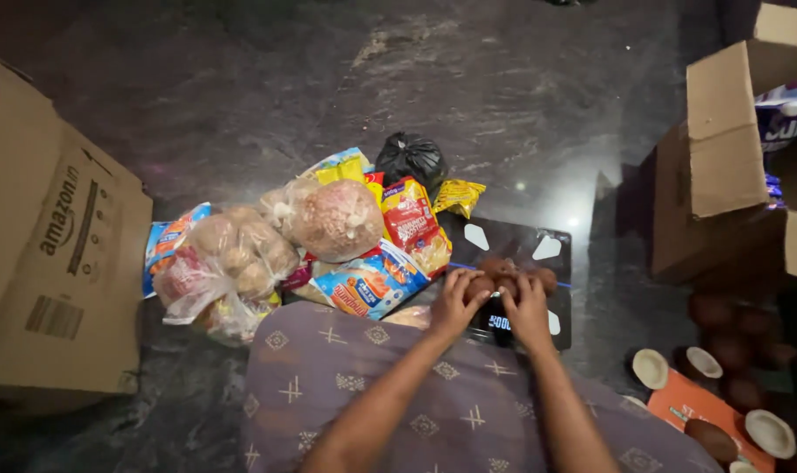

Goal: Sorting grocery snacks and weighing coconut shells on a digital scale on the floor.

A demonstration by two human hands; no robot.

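Note:
A flat black scale point(556, 263) with a lit display lies on the dark floor in front of me. Several small round brown fruits point(502, 266) are piled on it. My left hand point(455, 302) grips one brown fruit at the pile's near left edge. My right hand point(528, 308) rests with its fingers curled on the pile's near right side, above the display; whether it holds a fruit cannot be told. Both forearms reach out over my patterned purple garment point(372, 394).
Left of the scale is a heap of clear bags of produce point(240, 258), colourful snack packets point(372, 285) and a black bag point(411, 158). Cardboard boxes stand at far left point(56, 263) and upper right point(722, 166). Halved coconuts point(652, 368) and brown fruits point(740, 328) lie at right.

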